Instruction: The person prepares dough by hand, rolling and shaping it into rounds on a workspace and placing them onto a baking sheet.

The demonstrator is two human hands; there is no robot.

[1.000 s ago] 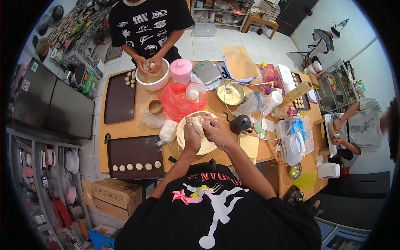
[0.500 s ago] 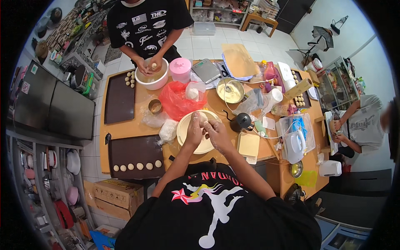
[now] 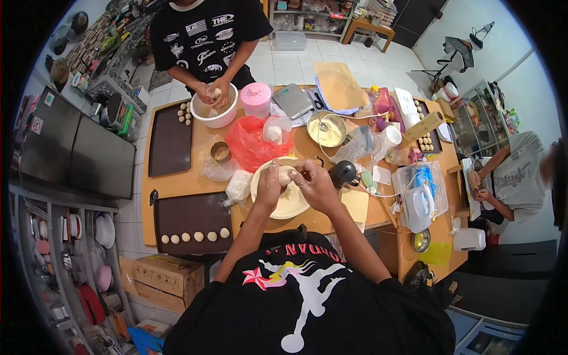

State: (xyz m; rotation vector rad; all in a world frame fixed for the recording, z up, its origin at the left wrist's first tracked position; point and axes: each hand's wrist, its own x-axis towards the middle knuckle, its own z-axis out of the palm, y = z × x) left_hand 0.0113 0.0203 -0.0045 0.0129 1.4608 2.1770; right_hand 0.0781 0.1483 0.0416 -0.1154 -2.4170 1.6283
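A piece of pale dough [image 3: 286,175] is held between my floury hands over a cream-coloured bowl [image 3: 290,207]. My left hand [image 3: 270,188] cups the dough from its left side. The bent fingers of my right hand [image 3: 316,186] pinch at its right edge. To the left, a dark baking tray [image 3: 190,212] carries a row of several round dough balls [image 3: 199,236] along its near edge. A floury plastic bag [image 3: 238,187] lies against the bowl's left side.
Across the table a co-worker's hands [image 3: 216,94] shape a dough ball over a white bowl [image 3: 228,117]. Near my right hand stand a black kettle [image 3: 343,174] and a cream kitchen scale [image 3: 354,205]. A red plastic bag [image 3: 254,145] lies beyond my bowl. Another person [image 3: 523,177] works at the right.
My right hand has shifted slightly right and opened away from the left, with its fingers now higher on the dough. More of the dough and the bowl's inside shows.
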